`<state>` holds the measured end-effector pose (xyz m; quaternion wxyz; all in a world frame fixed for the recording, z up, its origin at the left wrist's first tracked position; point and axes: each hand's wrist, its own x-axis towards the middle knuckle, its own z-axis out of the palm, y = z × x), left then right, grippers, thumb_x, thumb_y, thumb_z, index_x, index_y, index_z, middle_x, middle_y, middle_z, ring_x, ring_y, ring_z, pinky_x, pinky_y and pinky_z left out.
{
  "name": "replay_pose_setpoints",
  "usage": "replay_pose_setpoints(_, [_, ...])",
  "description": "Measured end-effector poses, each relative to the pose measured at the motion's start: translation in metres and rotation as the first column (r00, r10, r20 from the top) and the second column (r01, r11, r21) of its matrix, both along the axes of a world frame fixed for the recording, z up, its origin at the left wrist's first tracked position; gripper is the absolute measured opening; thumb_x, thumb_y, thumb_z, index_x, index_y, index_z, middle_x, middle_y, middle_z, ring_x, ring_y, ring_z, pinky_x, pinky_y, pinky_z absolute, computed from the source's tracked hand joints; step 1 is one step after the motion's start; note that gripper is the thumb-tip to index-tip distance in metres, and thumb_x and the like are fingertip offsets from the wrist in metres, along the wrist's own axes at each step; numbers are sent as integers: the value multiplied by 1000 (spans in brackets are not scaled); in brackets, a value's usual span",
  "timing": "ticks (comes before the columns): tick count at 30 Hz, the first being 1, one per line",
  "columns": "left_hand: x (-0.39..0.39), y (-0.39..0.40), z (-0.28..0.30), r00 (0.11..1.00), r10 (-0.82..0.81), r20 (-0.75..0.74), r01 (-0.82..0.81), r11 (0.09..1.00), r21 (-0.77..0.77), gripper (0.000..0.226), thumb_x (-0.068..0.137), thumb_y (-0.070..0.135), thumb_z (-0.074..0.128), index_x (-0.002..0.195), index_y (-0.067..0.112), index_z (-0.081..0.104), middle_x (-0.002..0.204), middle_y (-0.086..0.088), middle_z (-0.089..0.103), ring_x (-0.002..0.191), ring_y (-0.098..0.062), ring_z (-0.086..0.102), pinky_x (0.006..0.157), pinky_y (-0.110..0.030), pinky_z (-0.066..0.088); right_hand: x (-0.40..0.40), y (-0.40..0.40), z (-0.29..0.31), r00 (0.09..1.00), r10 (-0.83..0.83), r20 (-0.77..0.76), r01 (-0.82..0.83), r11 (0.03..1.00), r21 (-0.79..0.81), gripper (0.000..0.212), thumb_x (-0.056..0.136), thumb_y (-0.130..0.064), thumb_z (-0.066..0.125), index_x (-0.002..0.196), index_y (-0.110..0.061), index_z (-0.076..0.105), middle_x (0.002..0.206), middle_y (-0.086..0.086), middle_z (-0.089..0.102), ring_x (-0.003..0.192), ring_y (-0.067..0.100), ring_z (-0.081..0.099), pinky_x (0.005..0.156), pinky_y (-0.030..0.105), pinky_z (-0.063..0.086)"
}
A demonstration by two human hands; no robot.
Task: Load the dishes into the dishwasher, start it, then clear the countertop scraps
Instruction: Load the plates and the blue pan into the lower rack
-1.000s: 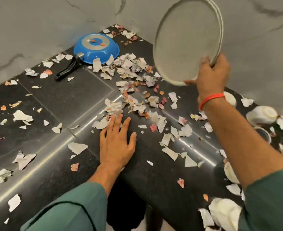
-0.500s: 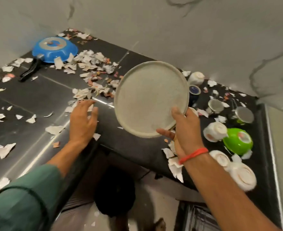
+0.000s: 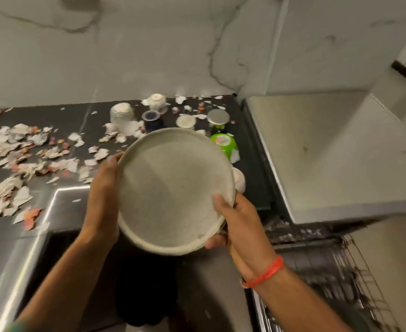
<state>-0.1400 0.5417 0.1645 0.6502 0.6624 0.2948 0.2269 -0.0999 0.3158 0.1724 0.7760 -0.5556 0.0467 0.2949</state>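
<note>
The person holds a round, pale grey speckled ceramic plate (image 3: 173, 190) up in front of them with both hands, its face tilted toward them, above the front edge of the black stone table (image 3: 60, 212). The left hand (image 3: 104, 188) lies along the plate's left rim; its fingers reach behind the plate, so I cannot tell how they lie there. The right hand (image 3: 238, 219) grips the lower right rim, thumb pressed on the face and fingers (image 3: 215, 243) curled under the back edge. A red thread band (image 3: 264, 274) circles the right wrist.

Behind the plate, upside-down dishes stand on the table near the marble wall: a white textured cup (image 3: 121, 115), a small white cup (image 3: 157, 100), a dark blue cup (image 3: 152, 119), a green bowl (image 3: 223, 143) just beside the plate's upper right rim, and a steel-bottomed vessel (image 3: 218, 117). Torn white and pink paper scraps (image 3: 22, 149) litter the left part of the table and lie among the dishes. Low on the right, the wire rack of the open dishwasher (image 3: 329, 283) shows, blurred.
</note>
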Motion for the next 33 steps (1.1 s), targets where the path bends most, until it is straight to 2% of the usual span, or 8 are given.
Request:
replay_pose_setpoints(6, [-1,-138,-23,967,-252,-25,253,967,38,28,102,45,56,113,23,69,108,-5,69,98,-22,59,91,-42,48,-34,-143,-36,981,-190,32,191,981,-38,19,105,-23,52,120,-22,63,89,2,70,54,10,60,35,21,43])
replay_pose_setpoints(11, [-14,-224,-56,866,-477,-152,486,873,26,49,93,54,65,125,17,64,120,-25,66,106,-40,63,92,-72,48,-79,-245,-74,954,-299,-30,297,953,-55,21,105,-28,52,125,-30,60,100,-2,73,74,14,68,42,22,50])
replay_pose_setpoints(14, [-13,-273,-56,764,-616,-192,638,766,81,22,101,36,61,115,21,69,111,-21,69,97,-29,65,74,-36,60,-104,-299,-99,927,-361,-97,358,933,-45,25,102,-33,57,126,-27,61,111,0,74,93,19,73,57,28,59])
replay_pose_setpoints(18, [4,-338,-45,573,-787,-230,819,540,192,17,100,19,58,92,4,64,81,-24,53,71,-11,48,54,-30,36,-132,-363,-124,899,-427,-100,414,901,-131,26,98,-27,64,121,-16,66,100,-3,75,99,18,72,72,30,61])
replay_pose_setpoints(23, [31,-409,-41,267,-915,-301,944,186,273,16,94,19,63,96,30,74,85,1,72,76,-4,61,68,-20,48,-152,-426,-151,829,-559,-23,525,791,-313,8,95,-13,69,101,-10,74,83,5,69,76,17,64,74,40,58])
replay_pose_setpoints(28, [55,-469,-58,34,-878,-477,909,-171,379,29,99,10,65,105,38,71,87,17,72,80,-2,66,68,-18,51,-162,-459,-170,745,-659,107,617,618,-488,22,94,-15,70,79,-31,71,69,-17,70,73,3,67,70,25,53])
replay_pose_setpoints(31, [70,-501,-75,-71,-819,-570,832,-364,419,38,98,12,67,107,49,69,90,29,70,88,2,68,71,-18,53,-166,-465,-190,709,-692,138,617,513,-597,18,95,-15,67,89,-31,72,82,-13,71,87,13,68,78,25,54])
replay_pose_setpoints(33, [79,-519,-91,-123,-774,-622,780,-463,422,31,98,11,66,114,36,75,89,28,71,85,3,67,72,-22,55,-167,-464,-206,709,-691,139,589,473,-655,14,97,-14,64,102,-21,75,87,-7,71,89,16,66,75,19,48])
